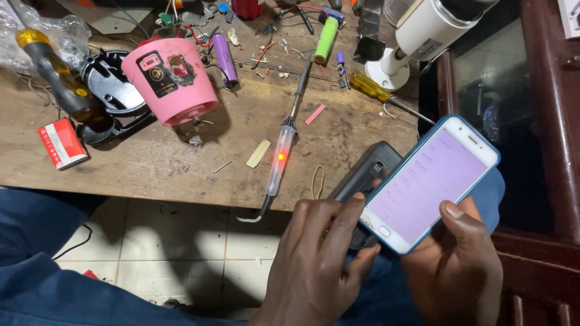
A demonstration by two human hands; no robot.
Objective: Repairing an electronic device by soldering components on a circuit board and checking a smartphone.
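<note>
My right hand (456,271) holds a white smartphone (429,181) in a blue case, its screen lit pale pink, thumb resting on the lower right edge. My left hand (317,265) grips a black box-shaped device (365,175) that sits just under the phone's left side, fingers reaching up to it. A soldering iron (284,148) with a translucent handle and a glowing red light lies on the wooden bench (151,163) left of the black device, tip pointing away.
On the bench: an overturned pink plastic housing (172,78), a yellow-handled screwdriver (374,89), purple cell (225,57) and green cell (326,39), a red box (60,143), a white camera-like device (423,30), wires and scraps. Tiled floor (181,247) lies below. Dark wooden furniture (553,121) stands right.
</note>
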